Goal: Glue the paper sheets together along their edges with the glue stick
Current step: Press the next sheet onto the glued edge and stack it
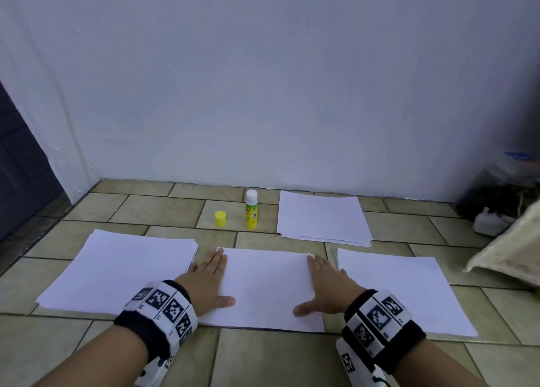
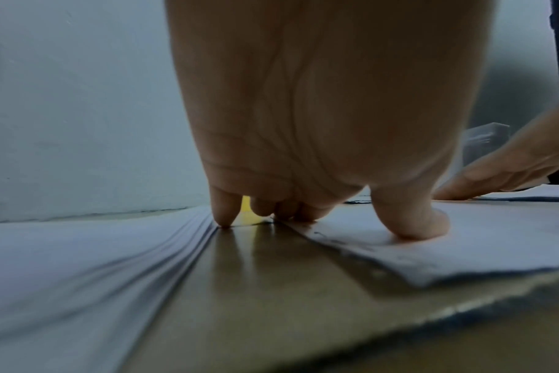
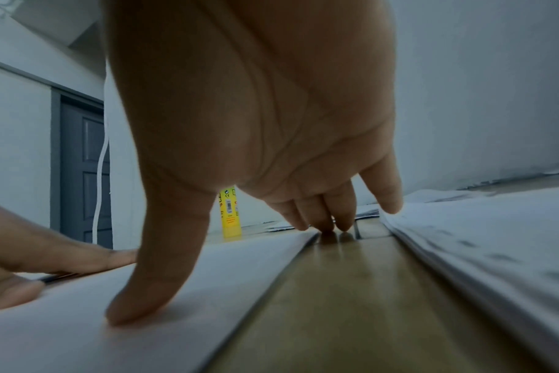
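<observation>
Tiled floor [image 1: 163,211]: middle sheet [image 1: 266,287] is pressed flat by both spread hands, left [image 1: 209,284] and right [image 1: 324,287]. Glue stick [image 1: 251,209] stands uncapped; further stacks judged unglued.

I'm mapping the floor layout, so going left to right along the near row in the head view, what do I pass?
Left paper stack → left hand → middle sheet → right hand → right paper stack.

Matt white paper sheets [image 1: 264,287] on glossy tiled floor [image 1: 163,211].
</observation>
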A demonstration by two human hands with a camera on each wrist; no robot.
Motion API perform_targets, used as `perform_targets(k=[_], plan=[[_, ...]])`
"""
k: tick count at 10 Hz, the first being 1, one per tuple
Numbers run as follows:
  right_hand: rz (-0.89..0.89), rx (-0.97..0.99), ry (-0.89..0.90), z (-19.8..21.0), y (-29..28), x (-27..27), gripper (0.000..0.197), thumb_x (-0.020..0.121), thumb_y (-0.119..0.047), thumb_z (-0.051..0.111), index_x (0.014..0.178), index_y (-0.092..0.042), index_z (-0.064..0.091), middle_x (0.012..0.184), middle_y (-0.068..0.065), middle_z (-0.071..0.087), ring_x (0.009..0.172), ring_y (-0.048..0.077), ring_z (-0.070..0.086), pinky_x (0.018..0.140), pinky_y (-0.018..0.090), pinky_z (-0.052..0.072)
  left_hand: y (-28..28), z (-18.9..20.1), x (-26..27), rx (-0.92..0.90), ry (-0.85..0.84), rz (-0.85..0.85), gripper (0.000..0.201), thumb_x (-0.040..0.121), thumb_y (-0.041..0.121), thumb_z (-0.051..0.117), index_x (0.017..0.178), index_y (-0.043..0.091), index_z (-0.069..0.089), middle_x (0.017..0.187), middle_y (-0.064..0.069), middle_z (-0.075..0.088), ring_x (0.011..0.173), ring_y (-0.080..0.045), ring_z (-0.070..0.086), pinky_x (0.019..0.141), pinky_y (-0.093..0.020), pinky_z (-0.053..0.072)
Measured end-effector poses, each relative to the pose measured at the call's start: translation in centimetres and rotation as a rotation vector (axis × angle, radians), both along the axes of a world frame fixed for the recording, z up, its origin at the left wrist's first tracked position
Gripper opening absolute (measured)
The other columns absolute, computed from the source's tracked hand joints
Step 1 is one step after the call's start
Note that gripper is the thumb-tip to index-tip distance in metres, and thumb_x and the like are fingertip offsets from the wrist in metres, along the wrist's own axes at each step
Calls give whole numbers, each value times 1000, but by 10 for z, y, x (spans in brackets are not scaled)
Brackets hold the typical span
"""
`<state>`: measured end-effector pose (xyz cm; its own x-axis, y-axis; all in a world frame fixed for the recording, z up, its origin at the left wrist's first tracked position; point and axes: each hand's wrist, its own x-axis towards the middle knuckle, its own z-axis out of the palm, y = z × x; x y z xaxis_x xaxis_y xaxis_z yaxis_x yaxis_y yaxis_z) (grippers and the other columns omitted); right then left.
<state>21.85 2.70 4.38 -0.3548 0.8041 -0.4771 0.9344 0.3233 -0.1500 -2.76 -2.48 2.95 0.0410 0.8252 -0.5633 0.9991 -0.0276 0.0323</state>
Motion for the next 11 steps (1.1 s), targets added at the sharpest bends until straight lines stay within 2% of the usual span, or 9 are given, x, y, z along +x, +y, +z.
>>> perform_targets(k=[2,4,5,6,7,8,9,10,11], plan=[[-14,-7,22,2,-1,0,134,68,-60,74,148,-9,-22,158,4,-20,147,19,-14,117,48,1,1,-1,1,-32,-24,22,92,97,53,38,149,3,-20,155,-10,-30,146,-21,-21,120,-40,0],[5,-8,36,4,3,-4,136,66,-58,77,149,-3,-15,161,8,0,148,20,5,119,43,2,2,-1,0,-43,-34,34,93,97,54,39,148,3,-20,155,-11,-30,146,-22,-22,120,-40,0],[-12,42,134,7,1,-4,126,63,-50,83,151,-6,5,152,8,32,140,22,29,119,41,11,1,-1,0,-46,-24,32,93,97,54,39,148,2,-20,155,-11,-30,146,-22,-22,120,-40,0],[-158,39,439,10,1,0,103,62,-32,87,145,-22,25,130,2,51,120,20,48,101,28,38,1,-1,0,-50,-14,23,93,97,54,38,148,2,-21,155,-12,-30,146,-22,-21,120,-41,0],[-351,9,756,9,-2,6,82,63,-15,86,132,-30,44,122,-2,50,108,17,53,86,24,46,2,-2,-1,-49,-19,23,93,97,53,38,148,2,-21,155,-11,-30,146,-22,-22,120,-41,0],[-399,-131,818,5,-6,10,64,67,-5,82,123,-26,58,125,-2,53,108,14,54,87,24,50,2,-3,-1,-50,-18,25,93,97,53,38,148,3,-21,155,-11,-31,145,-22,-22,120,-40,0],[-368,-184,777,4,-5,13,72,70,-1,79,134,-22,53,128,-4,51,112,15,53,95,24,47,3,-2,-1,-52,-26,17,94,97,54,38,148,3,-21,154,-11,-31,145,-21,-23,119,-41,0],[-356,-182,757,11,3,19,81,73,0,76,142,-24,42,126,-5,48,109,16,53,93,24,46,2,-1,-2,-66,-36,2,101,94,59,42,147,2,-22,154,-11,-31,145,-22,-24,119,-42,-1],[-358,-153,780,19,11,30,86,73,5,72,145,-26,37,132,-3,46,114,20,51,99,30,45,0,1,-1,-64,-14,-5,106,92,60,46,147,2,-23,155,-10,-30,145,-21,-24,120,-43,0]])
